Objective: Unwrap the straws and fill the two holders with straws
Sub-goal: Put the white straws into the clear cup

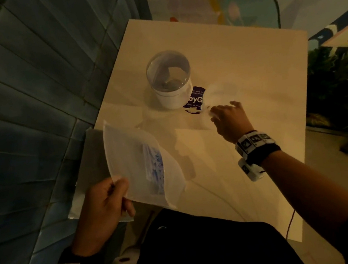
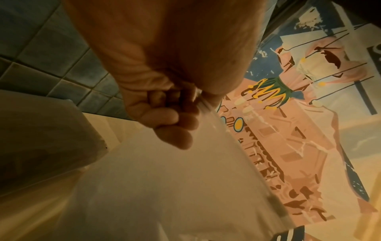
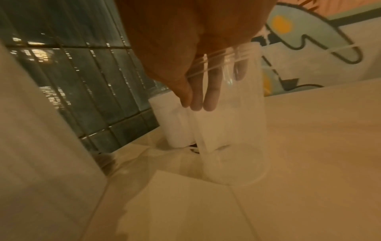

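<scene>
Closest to us, the left hand (image 1: 103, 208) pinches a plastic bag of straws (image 1: 138, 164) by its corner above the table edge (image 1: 254, 60); it could slip. Beyond, the right hand (image 1: 229, 118) grips a clear holder (image 3: 230, 130) beside the white holder (image 1: 170, 81), blurred and easily tipped.

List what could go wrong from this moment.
1. The right hand grips the clear holder only at its rim; light and blurred, it might tip or slip.
2. It stands close beside the white container and may knock it.
3. The left hand pinches the straw bag by one corner; straws could spill.
</scene>
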`<state>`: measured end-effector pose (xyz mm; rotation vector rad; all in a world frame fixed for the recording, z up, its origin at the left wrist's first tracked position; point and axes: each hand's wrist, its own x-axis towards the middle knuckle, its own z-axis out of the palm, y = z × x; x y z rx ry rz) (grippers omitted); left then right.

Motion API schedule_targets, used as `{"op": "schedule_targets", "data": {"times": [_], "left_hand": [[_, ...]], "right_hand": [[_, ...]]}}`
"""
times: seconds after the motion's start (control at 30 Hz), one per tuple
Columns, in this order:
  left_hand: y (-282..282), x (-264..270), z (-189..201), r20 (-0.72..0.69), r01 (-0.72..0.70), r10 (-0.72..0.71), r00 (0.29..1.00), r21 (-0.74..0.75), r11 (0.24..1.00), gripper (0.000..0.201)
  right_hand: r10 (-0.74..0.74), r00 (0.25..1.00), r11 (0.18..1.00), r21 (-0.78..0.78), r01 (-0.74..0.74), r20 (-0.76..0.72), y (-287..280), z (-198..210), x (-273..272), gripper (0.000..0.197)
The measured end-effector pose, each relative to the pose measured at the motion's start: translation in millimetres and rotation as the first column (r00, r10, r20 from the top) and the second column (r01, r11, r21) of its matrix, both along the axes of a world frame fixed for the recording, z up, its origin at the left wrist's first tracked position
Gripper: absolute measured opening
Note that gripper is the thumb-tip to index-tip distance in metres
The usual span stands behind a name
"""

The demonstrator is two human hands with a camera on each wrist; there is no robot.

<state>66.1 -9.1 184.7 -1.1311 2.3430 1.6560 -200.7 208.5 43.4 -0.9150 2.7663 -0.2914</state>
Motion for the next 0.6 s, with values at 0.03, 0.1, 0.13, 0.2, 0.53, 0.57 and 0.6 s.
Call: {"op": "schedule_targets", "data": {"times": [0.03, 0.1, 0.13, 0.2, 0.53, 0.57, 0.6], "left_hand": [[1.1, 0.0, -0.4, 0.002, -0.001, 0.001, 1.0, 0.0, 1.0, 0.046], [4.0, -1.4, 0.7, 0.001, -0.001, 0.001, 1.0, 0.004, 1.0, 0.042], [4.8, -2.2, 1.6, 0.003, 0.0, 0.0, 1.0, 0.008, 1.0, 0.039], [4.9, -2.8, 1.4, 0.004, 0.011, -0.011, 1.0, 0.01, 1.0, 0.039], [14.0, -14.1, 3.2, -0.02, 0.084, -0.083, 0.996, 0.051, 0.995, 0.037], [14.8, -15.4, 2.8, -0.021, 0.083, -0.082, 0.996, 0.065, 0.994, 0.036], [16.2, -16.9, 4.5, -0.025, 0.079, -0.077, 0.997, 0.082, 0.994, 0.034]], "right_hand": [[0.035, 0.999, 0.999, -0.005, -0.035, 0.0, -5.1, -1.0, 5.0, 0.022], [0.114, 0.993, 0.993, 0.006, -0.114, -0.002, -15.0, -3.4, 15.6, 0.022], [0.148, 0.989, 0.989, 0.016, -0.148, -0.001, -19.2, -4.2, 20.9, 0.023], [0.178, 0.984, 0.984, 0.01, -0.177, -0.004, -23.7, -4.5, 29.0, 0.023], [0.087, 0.992, 0.725, -0.688, -0.004, 0.086, -14.7, 112.0, 61.2, 0.045], [0.136, 0.962, 0.661, -0.745, 0.089, 0.236, -16.2, 134.2, 73.7, 0.049], [0.193, 0.901, 0.641, -0.745, 0.184, 0.388, -18.9, 149.7, 85.9, 0.056]]}}
